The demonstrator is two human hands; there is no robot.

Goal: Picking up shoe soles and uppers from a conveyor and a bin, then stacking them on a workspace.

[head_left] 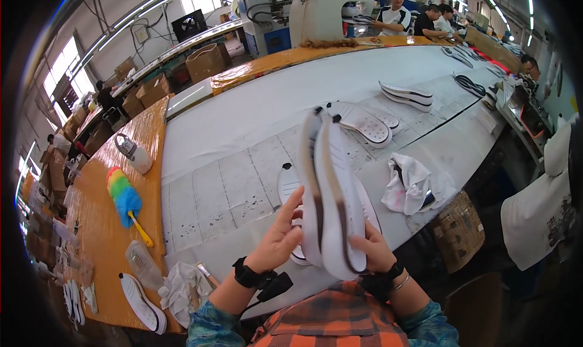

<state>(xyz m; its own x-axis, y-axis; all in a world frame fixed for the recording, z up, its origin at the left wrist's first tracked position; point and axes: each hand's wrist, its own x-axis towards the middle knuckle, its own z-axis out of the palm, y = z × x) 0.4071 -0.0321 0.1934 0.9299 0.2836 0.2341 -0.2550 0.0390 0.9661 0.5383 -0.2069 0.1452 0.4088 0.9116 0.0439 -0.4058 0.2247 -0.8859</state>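
Note:
A pair of white shoe soles (340, 207) with brown-to-beige shaded sides stands upright before me, one against the other. My right hand (375, 250) grips their lower right side, thumb in front. At the left side, my left hand (278, 236) rests against the soles with its fingers partly curled; the fingertips are partly hidden. Behind the held pair, more white soles (287, 182) lie on the table, mostly covered by it. Farther back are a pair of soles with dotted surfaces (364, 123) and another stacked pair (407, 96).
A crumpled white cloth (405, 186) lies at the right of the white table (212, 195). On the orange side table are a rainbow duster (123, 192), a lidded container (135, 156), a clear bottle (144, 265), a rag (185, 289) and a single sole (143, 304). Several people sit farther off.

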